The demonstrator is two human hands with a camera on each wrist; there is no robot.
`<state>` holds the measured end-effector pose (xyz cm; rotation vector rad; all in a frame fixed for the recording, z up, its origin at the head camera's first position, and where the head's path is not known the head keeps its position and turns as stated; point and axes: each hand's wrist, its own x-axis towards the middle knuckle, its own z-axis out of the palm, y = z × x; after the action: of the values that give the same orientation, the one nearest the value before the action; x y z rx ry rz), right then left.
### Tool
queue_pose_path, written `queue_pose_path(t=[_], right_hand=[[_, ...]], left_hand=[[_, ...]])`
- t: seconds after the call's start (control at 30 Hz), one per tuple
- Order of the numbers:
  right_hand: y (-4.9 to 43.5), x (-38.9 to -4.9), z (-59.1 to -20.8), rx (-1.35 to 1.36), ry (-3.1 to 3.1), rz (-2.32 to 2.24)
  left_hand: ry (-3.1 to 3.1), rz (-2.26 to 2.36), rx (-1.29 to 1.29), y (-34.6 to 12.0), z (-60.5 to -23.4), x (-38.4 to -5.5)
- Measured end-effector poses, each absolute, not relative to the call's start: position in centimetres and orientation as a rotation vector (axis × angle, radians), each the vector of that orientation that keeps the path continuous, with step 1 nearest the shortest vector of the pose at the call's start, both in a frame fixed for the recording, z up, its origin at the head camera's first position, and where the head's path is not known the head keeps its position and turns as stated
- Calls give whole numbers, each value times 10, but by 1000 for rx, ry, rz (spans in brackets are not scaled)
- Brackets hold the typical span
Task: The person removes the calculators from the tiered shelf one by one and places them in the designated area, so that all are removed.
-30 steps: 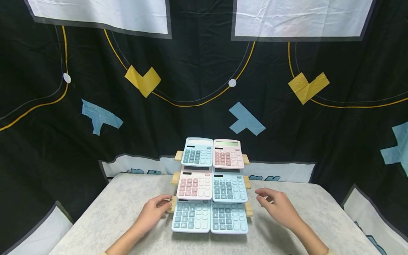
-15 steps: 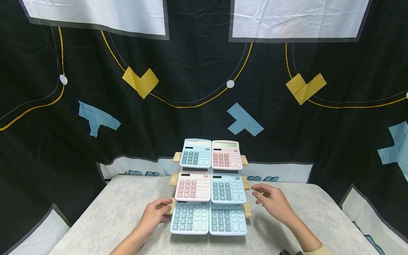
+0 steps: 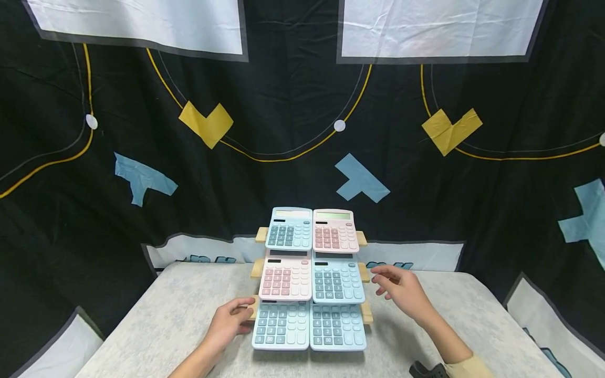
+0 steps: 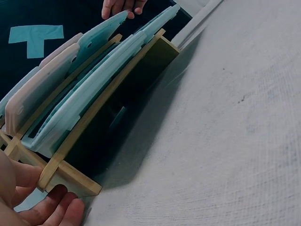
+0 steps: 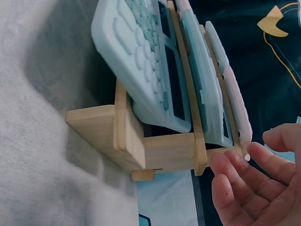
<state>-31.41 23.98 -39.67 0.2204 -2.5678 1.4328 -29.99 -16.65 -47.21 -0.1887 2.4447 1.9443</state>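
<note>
A wooden tiered rack [image 5: 169, 153] stands on the table, bearing calculators in three rows. In the top row lie a blue calculator [image 3: 289, 229] and a pink calculator [image 3: 336, 231]. The middle row has a pink calculator [image 3: 285, 276] beside a blue calculator [image 3: 337, 279]; both bottom-row calculators are blue, one left [image 3: 281, 326] and one right [image 3: 337, 327]. My left hand [image 3: 227, 324] pinches the rack's lower left end, its fingers [image 4: 61, 207] curled about the bar's tip. To the right of the rack, my right hand [image 3: 402, 291] hovers beside the middle tier, fingers loosely bent, holding nothing.
The light grey mottled table [image 3: 189, 286] extends around the rack. Behind it hangs a black cloth [image 3: 283, 184] with white panels, yellow lines and blue and yellow shapes. A dark device [image 3: 427, 369] sits by the right sleeve.
My right hand has come a little closer to the rack's right side. My left hand stays at the lower left end. The head view has shifted slightly; the calculators keep their places.
</note>
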Motion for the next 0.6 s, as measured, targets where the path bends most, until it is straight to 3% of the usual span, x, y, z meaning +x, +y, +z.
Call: queue_pose_path(t=[0.6], right_hand=[[236,-328,-382,138,-2473,1734]], left_hand=[[2363,2008,-232,-167,-475,-295]])
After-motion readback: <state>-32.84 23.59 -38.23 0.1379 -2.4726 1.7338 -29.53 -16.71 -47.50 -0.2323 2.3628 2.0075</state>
